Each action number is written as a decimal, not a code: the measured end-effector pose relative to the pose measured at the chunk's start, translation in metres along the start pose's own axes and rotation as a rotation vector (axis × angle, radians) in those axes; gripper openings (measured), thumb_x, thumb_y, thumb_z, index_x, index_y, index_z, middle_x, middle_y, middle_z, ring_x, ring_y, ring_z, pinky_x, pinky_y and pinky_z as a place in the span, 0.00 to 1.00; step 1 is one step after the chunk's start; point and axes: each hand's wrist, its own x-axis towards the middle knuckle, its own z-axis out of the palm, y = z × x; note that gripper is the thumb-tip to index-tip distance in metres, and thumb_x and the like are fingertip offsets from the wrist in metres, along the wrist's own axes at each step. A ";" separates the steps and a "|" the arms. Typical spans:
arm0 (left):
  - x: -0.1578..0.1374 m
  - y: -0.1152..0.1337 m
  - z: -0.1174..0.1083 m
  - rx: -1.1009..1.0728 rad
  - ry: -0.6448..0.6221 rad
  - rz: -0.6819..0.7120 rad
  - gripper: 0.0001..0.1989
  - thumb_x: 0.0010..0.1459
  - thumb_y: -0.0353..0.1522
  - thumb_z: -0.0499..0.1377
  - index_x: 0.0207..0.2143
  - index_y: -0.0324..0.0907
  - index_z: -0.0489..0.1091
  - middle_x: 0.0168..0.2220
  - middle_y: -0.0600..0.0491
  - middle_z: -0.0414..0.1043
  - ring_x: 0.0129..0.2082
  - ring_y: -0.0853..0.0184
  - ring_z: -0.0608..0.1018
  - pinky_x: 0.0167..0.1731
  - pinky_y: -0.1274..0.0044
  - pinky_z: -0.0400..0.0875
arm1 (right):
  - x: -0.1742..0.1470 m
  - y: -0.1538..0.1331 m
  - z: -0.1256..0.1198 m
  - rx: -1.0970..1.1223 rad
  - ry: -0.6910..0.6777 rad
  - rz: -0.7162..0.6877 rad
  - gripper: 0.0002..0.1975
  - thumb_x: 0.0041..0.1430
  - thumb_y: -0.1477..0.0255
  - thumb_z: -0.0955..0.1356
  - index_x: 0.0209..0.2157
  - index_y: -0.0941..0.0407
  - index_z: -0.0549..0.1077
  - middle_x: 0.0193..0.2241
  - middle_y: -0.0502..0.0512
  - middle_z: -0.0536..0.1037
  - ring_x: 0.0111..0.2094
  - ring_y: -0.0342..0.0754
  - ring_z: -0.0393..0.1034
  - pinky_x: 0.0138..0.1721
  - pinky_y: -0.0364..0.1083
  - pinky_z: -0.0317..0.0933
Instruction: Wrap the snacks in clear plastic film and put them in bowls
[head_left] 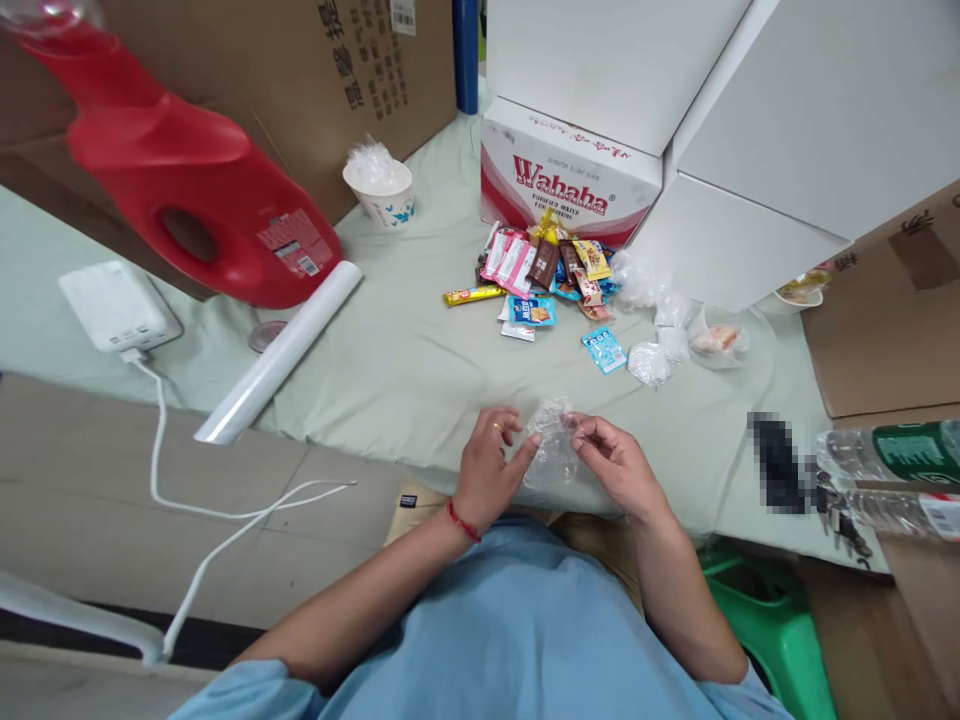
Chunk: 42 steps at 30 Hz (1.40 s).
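A crinkled clear plastic bag (551, 445) is in front of me at the table's near edge. My right hand (611, 460) pinches its right side between thumb and fingers. On the other side is my left hand (491, 465), its thumb apart from its half-curled fingers; the thumb tip is at the bag's left edge, and I cannot tell if it touches. A blue snack packet (604, 350) lies farther back. Behind it is a pile of wrapped snacks (551, 265). Crumpled clear bags (649, 363) lie to the right of the blue packet, beside a clear bag with pale food (718, 340).
At left are a red jug (225, 190), a white roll (281, 355) and a white power bank (118, 305) with a cable. A paper cup (382, 195) and a Wahaha box (566, 180) stand behind. Plastic bottles (885, 450) and keys (844, 520) lie at right, above a green stool (780, 610).
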 end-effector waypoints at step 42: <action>-0.029 -0.018 -0.081 -0.268 -0.677 -0.217 0.13 0.59 0.44 0.64 0.38 0.43 0.75 0.40 0.48 0.78 0.38 0.63 0.80 0.39 0.73 0.77 | 0.055 0.003 -0.005 -0.807 -0.034 -0.259 0.05 0.65 0.68 0.71 0.39 0.51 0.81 0.32 0.56 0.77 0.38 0.55 0.66 0.44 0.53 0.59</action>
